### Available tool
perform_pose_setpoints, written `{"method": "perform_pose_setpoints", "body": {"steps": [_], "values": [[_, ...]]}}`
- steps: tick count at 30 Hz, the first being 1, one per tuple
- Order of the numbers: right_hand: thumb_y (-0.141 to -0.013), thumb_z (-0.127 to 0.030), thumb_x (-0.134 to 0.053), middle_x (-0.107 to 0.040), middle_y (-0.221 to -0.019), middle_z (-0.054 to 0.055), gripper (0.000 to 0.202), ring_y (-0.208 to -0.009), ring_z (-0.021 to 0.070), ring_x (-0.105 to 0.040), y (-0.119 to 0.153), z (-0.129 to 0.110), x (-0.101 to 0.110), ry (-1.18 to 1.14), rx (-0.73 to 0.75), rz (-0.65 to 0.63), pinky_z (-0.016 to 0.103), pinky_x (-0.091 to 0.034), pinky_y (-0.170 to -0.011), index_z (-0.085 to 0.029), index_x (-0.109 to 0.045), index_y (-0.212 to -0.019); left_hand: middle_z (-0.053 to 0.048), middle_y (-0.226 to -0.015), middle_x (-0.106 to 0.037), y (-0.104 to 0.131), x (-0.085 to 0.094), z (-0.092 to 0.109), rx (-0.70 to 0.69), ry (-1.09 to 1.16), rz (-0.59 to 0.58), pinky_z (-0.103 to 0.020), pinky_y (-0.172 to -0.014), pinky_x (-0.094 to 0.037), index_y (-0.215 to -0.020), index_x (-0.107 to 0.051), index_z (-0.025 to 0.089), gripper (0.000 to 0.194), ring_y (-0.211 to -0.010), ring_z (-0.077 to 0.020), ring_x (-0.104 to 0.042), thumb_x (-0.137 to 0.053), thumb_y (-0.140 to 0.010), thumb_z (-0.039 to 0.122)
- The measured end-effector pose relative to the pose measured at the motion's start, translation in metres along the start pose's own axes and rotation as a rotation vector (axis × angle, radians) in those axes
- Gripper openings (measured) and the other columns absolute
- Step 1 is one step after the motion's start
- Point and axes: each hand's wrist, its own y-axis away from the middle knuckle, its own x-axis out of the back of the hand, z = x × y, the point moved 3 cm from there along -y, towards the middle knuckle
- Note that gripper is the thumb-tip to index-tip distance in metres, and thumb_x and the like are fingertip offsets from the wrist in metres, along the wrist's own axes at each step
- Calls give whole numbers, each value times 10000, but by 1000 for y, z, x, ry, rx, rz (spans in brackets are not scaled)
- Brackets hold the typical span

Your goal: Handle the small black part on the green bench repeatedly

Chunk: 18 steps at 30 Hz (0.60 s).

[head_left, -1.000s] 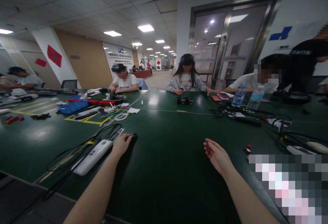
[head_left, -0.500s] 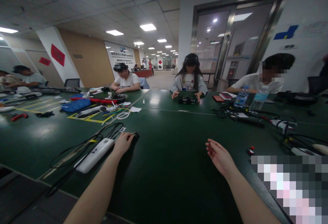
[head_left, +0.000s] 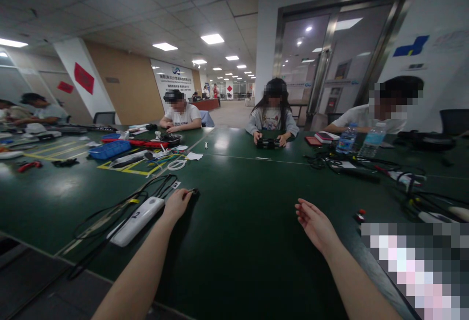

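My left hand (head_left: pixel 177 205) is closed at the fingertips on a small dark object (head_left: pixel 195 192) with a shiny metallic part, at the table surface. Its exact kind is too small to tell. Beside my left wrist lies a white device (head_left: pixel 138 222) marked "2", with black cables (head_left: pixel 110 220) running around it. My right hand (head_left: pixel 313 221) rests palm inward over the green table (head_left: pixel 242 242), fingers stretched and slightly curled, holding nothing. The nearest thing on its right is a small red and black object (head_left: pixel 360 216).
Across the table a person (head_left: pixel 273 115) has both hands on a black device (head_left: pixel 268 143). A blue tray (head_left: pixel 110 150), wires and paper lie at the left. Two bottles (head_left: pixel 346 139) stand at the right, near tangled cables (head_left: pixel 366 163). A blurred-out screen area (head_left: pixel 417 271) fills the lower right corner.
The person across has brought both hands inward onto the black device. My own hands keep their pose; the view has shifted very slightly.
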Motion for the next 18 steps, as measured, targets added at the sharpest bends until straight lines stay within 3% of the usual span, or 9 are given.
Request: {"method": "perform_pose_setpoints", "body": {"steps": [9,18], "values": [[-745,-230,-607,-633,-864,17,204,-729,145,-596,-7,4,4,1,15,-17,233,-516,-573,-239,-619,-948,-58,-854,-556,2,1,7,-33,-53,-16,-260,-707,-387,-792,-522,179,157,-802,-184,-536,-415,-820,290],[-770,-194,-570,-629,-820,13,164,-701,120,-585,-1,1,-2,-21,7,-3,196,-496,-555,-227,-623,-922,-50,-886,-574,-3,-4,3,-28,-16,-28,-263,-724,-405,-892,-494,189,121,-825,-177,-545,-428,-797,224]]}}
